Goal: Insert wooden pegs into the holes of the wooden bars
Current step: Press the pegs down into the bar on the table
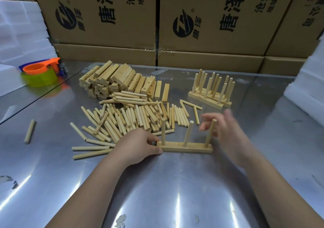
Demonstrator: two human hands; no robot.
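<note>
A wooden bar (185, 148) lies on the metal table in front of me with three pegs standing in its holes. My left hand (138, 144) pinches the bar's left end. My right hand (226, 129), blurred, hovers with spread fingers around the right peg (210, 133) and grips nothing that I can see. A heap of loose pegs (133, 119) lies behind the bar. A stack of bare bars (121, 80) sits further back. Several finished bars with pegs (212, 91) stand at the back right.
One stray peg (29, 131) lies at the left. An orange and green tape dispenser (40, 75) sits at the far left by white foam blocks (15, 40). Cardboard boxes (157, 26) wall off the back. More white foam (308, 87) lines the right edge.
</note>
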